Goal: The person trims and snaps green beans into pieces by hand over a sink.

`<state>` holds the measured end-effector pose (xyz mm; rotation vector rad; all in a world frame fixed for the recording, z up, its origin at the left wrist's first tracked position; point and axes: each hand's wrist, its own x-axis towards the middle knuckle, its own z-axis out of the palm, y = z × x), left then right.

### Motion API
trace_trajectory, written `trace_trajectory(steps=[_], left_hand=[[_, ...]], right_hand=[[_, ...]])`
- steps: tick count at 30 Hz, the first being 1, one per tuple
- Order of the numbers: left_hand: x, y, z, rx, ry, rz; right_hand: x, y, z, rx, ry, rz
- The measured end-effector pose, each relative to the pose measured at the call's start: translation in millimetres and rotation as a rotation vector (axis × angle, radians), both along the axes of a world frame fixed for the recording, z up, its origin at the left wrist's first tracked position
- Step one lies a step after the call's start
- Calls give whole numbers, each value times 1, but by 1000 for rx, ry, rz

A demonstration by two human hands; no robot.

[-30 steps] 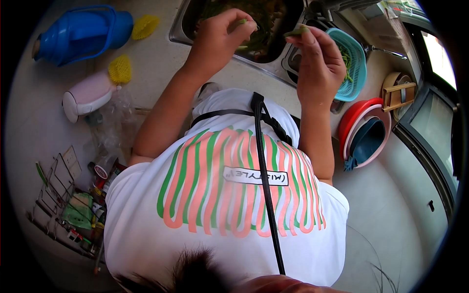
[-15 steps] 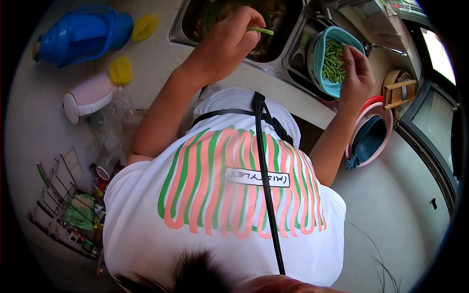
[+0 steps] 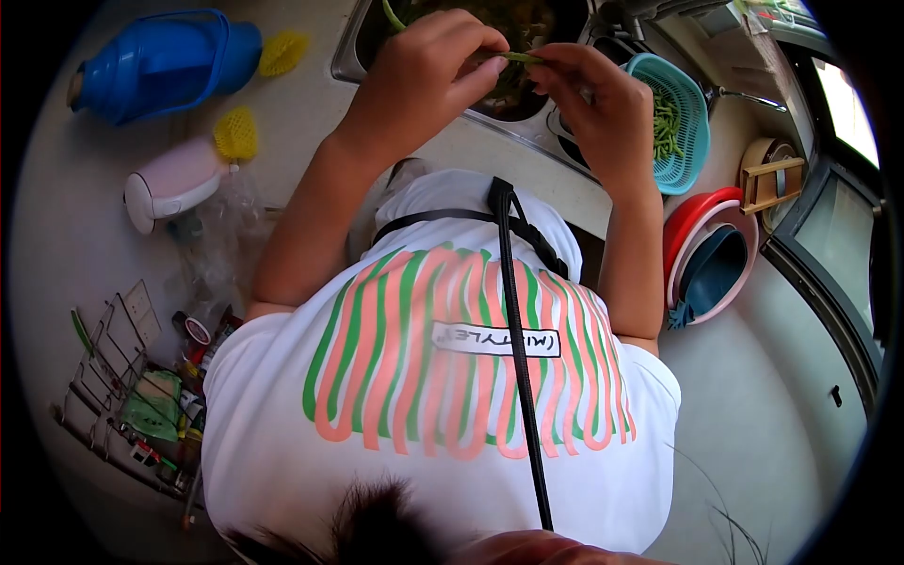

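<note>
Over the sink, my left hand [image 3: 428, 80] pinches a long green bean [image 3: 394, 15], one end of which sticks out beyond the hand at the upper left. The other end [image 3: 521, 57] shows between my two hands, where my right hand [image 3: 603, 108] grips it with thumb and forefinger. Below them the sink basin [image 3: 350, 56] holds water and more green pieces, partly hidden by my hands. A light blue basket [image 3: 695, 141] with short green bean pieces [image 3: 667, 125] stands just right of my right hand.
At the upper left are a blue thermos [image 3: 155, 66], two yellow scrubbers [image 3: 235, 134] and a pink and white kettle [image 3: 174, 184]. Stacked basins [image 3: 713, 273] sit at the right, below the basket. A wire rack [image 3: 94, 377] hangs at the lower left. The faucet [image 3: 626, 19] is at the top.
My right hand has moved from above the basket leftward to my left hand and now holds the bean's end. My left hand has shifted slightly left.
</note>
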<state>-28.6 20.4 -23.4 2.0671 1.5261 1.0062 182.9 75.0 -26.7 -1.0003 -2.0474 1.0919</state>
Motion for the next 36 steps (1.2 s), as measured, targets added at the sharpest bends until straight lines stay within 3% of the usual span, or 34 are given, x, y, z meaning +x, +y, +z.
trace_trajectory(steps=[6, 9, 15, 18, 21, 25, 28, 29, 33, 34, 36], left_hand=[[-6, 2, -4, 38, 91, 2], [-8, 3, -2, 5, 76, 16], [-6, 6, 2, 172, 179, -73], [-5, 7, -2, 231, 201, -49], [-1, 7, -9, 260, 104, 49], [11, -5, -18, -235, -542, 289], [13, 9, -21, -157, -1010, 319], [15, 9, -15, -132, -1010, 368], [-9, 5, -22, -296, -999, 152], [1, 2, -17, -216, -838, 194], [5, -3, -9, -341, -727, 172]], right_hand=[[3, 6, -1, 161, -15, 3], [3, 4, 2, 110, -39, -15], [-5, 8, 0, 409, -126, 144], [-4, 12, 1, 536, -198, 147], [-11, 8, -5, 564, -78, 25], [-25, -8, -12, 438, 55, -151], [-30, -22, -21, 219, 185, -199], [-29, -25, -25, 96, 248, -195], [-26, -30, -19, -223, 353, -246], [-26, -29, -20, -192, 361, -240], [-23, -26, -21, -129, 372, -229]])
